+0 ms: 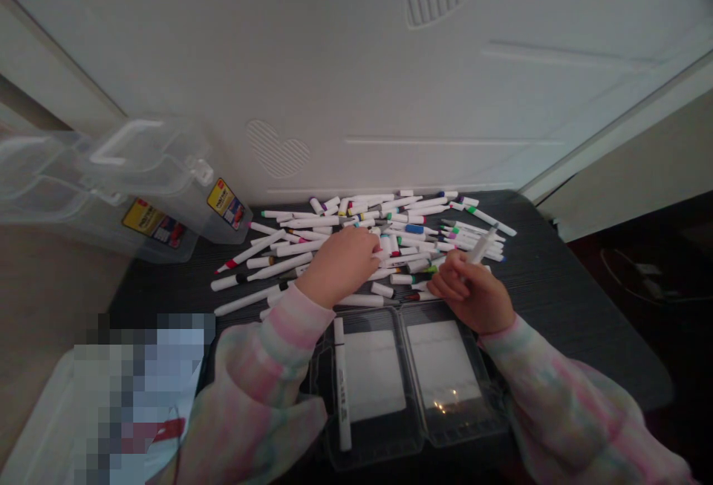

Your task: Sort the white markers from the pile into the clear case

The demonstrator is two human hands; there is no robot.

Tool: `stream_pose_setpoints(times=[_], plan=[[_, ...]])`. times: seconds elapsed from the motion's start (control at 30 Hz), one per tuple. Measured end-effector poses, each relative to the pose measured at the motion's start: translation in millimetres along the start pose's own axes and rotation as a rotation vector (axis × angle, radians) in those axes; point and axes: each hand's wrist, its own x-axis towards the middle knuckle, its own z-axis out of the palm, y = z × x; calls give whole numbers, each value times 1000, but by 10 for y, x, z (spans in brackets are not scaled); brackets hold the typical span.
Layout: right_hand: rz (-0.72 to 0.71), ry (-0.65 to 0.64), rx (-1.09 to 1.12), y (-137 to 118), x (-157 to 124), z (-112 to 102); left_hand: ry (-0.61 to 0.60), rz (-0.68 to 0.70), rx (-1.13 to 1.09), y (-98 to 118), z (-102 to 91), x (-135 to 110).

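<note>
Many white marker pens [312, 223] and loose caps [382, 290] lie jumbled on the dark table. Into the middle of the pile reaches my left hand [346, 261], its fingers bent down among the pens; what they touch is hidden. My right hand [473, 288] is closed around an uncapped white marker [483, 243], its grey tip pointing up, above the right side of the pile. Below both hands lies an opened clear plastic case [411, 381]. One capped white marker [342, 388] rests lengthwise along the case's left side.
Two translucent lidded boxes [172, 173] with yellow labels stand at the left. A white panel [356, 84] with heart reliefs rises behind the dark table [590, 321]. At lower left, a pale object [167, 381] is partly pixelated.
</note>
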Motion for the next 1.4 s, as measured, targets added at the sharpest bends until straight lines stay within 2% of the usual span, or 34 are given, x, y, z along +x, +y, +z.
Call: stream_pose_setpoints(times=[0.43, 0.57, 0.63, 0.7, 0.83, 0.9, 0.97, 1.07, 1.2, 1.3, 1.4], plan=[[-8, 1, -7, 8, -5, -11, 50, -9, -31, -40, 79, 8], [-6, -6, -2, 9, -6, -10, 100, 25, -93, 25, 25, 30], [-7, -9, -3, 8, -5, -8, 168, 60, -271, 69, -45, 22], [-10, -10, -1, 7, -2, -5, 198, 110, -612, 102, -120, -2], [-5, -9, 0, 7, 6, -4, 11, 348, -1378, 138, -184, -58], [-4, -7, 0, 7, 7, -6, -44, 494, -1637, 163, -170, -73], [-8, -4, 1, 5, 5, -5, -66, 613, -1802, 200, -152, -81], [-5, 1, -5, -1, -3, 2, -94, 724, -1919, 252, -139, -87], [-5, 3, -17, -2, -5, 11, -113, 746, -1942, 262, -119, -75], [-6, 6, -26, 2, 0, 13, -111, 706, -1919, 236, -97, -62], [-8, 14, -32, 0, 1, 17, -113, 579, -1884, 221, -105, -72]])
